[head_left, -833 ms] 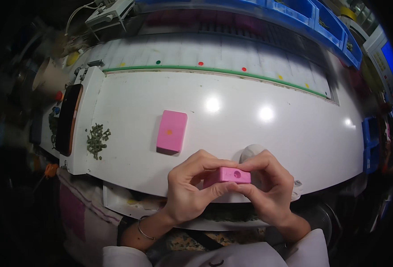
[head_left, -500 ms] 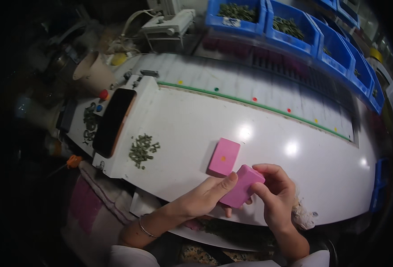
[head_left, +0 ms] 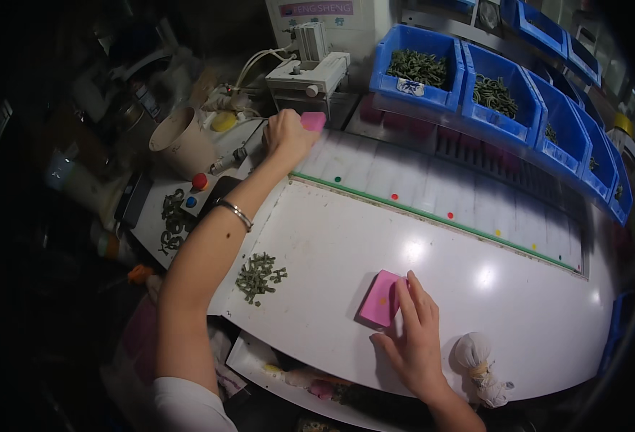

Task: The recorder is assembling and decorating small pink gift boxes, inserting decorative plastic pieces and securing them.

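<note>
My left arm stretches toward the far left. There my left hand [head_left: 286, 135] is closed round a pink rubber-like block [head_left: 313, 121], whose right end sticks out beside the fingers at the end of the pale slatted strip [head_left: 432, 183]. A second pink block [head_left: 381, 299] with a small yellow dot lies on the white table [head_left: 332, 245]. At its right edge is my right hand [head_left: 416, 335], fingers and thumb apart. The fingertips overlap the block's edge; whether they press on it I cannot tell.
Small green pieces [head_left: 260, 279] lie left of the block. A tied white cloth pouch [head_left: 479, 367] sits right of my right hand. Blue bins [head_left: 422, 101] holding green pieces line the back. A beige bucket [head_left: 183, 144], red button [head_left: 200, 181] and white machine [head_left: 308, 75] stand far left.
Both hands were together on one pink block near the front. My left hand has carried it to the far left; my right hand has moved to the second block. The view has shifted.
</note>
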A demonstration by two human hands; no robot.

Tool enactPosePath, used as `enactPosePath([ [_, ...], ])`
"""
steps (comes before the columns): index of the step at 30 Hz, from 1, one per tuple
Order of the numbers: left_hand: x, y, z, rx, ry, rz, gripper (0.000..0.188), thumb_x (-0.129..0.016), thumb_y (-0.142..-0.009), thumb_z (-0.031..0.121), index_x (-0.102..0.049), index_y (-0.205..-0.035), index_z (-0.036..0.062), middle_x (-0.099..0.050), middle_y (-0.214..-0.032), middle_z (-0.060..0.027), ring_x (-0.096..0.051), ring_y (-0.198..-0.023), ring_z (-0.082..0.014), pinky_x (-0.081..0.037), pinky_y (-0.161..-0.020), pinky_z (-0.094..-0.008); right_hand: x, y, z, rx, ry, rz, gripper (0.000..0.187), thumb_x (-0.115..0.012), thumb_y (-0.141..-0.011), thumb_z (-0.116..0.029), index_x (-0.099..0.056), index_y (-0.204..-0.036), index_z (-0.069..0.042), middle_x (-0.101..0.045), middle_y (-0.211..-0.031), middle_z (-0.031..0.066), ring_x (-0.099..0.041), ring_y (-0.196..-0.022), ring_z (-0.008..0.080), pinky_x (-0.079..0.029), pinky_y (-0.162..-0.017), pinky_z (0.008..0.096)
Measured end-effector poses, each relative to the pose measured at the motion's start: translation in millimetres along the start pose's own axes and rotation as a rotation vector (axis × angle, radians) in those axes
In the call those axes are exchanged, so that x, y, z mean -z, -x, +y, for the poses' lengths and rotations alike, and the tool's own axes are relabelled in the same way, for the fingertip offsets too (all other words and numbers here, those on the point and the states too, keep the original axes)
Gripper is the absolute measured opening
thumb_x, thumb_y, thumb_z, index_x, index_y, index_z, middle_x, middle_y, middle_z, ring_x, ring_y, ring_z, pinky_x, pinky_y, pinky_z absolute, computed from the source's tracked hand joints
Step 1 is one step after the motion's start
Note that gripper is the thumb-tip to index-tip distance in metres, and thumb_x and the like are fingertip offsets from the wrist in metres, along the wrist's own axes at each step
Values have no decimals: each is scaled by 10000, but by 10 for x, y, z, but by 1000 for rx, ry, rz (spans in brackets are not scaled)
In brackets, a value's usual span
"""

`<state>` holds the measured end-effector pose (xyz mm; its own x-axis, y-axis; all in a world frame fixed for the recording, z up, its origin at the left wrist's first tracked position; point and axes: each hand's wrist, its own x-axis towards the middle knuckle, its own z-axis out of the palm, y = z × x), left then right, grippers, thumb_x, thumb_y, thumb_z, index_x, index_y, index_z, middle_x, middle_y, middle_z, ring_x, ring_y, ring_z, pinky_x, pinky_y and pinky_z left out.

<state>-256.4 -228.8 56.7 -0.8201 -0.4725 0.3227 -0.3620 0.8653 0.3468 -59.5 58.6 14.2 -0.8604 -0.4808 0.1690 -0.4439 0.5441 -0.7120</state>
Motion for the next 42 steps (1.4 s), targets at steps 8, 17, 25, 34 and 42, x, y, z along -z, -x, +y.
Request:
enactPosePath([
  [8,-176,-226,-198,-63,-144,-16,463,-787,-605,316,-657,-936,19,-644,-964,-184,-610,-924,-315,-481,-799,-386,-6,-60,35,24,15,86,871,-719,-622,-5,-283,-1376,0,-351,-1341,191,-402,-1151,364,-337,-962,412],
  [17,814,1842,844,-217,504,-1129,433,-434,-950,318,-533,-1133,-61,-600,-764,-52,-537,-685,-108,-448,-635,-273,225,158,-74,154,-37,379,1005,-767,-583,-23,-160,-1376,94,-447,-1165,233,-473,-1076,333,-417,-893,376],
  [25,718,2762,832,174,1076,-1469,576,-321,-977,415,-232,-1363,-2,-501,-1023,-95,-518,-850,-117,-428,-703,-251,469,519,-98,209,26,380,1001,-806,-593,-78,-199,-1366,113,-475,-1157,246,-541,-978,299,-446,-856,362],
  [34,537,3042,983,185,1407,-1341,491,-285,-989,388,-345,-1247,-26,-455,-816,-32,-456,-725,-86,-423,-658,-239,937,653,4,85,-89,185,490,-718,-652,41,-547,-1109,82,-515,-987,201,-545,-885,265,-481,-754,331],
  [42,391,3132,1000,113,1446,-1070,648,-207,-957,502,-301,-1295,-43,-525,-1061,-149,-568,-854,-172,-483,-731,-282,741,843,145,384,106,424,224,-673,-623,62,-601,-824,-4,-523,-746,62,-515,-643,179,-402,-511,251],
])
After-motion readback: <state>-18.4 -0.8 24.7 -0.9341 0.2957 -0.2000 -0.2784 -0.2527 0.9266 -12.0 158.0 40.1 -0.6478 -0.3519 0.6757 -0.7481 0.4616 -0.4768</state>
